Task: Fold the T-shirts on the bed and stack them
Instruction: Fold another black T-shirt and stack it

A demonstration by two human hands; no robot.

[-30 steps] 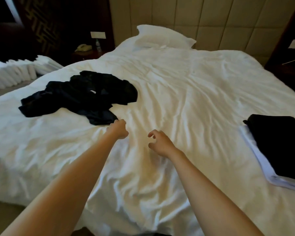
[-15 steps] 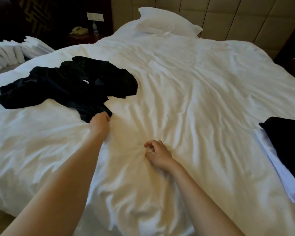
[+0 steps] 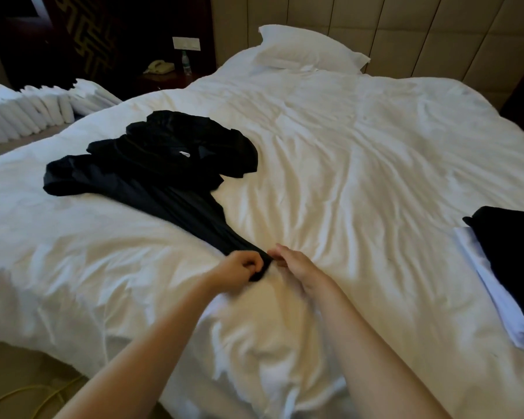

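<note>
L hand [image 3: 239, 269] is clenched on the near tip of the dark T-shirt [image 3: 152, 176], which stretches from the upper-left crumple down to frame centre on the bed [image 3: 360, 152]. R hand [image 3: 300, 267] sits just beside it, fingers loose, no cloth seen in them. Best next, I'd say: R takes the hem too, hands part along it, then lift & shake flat before folding, w/o dragging the duvet. Folded stack [image 3: 508, 261] waits at right edge. Vs 0.5 s ago: shirt pulled out long toward the person; R hand off the duvet, now next to L.
</note>
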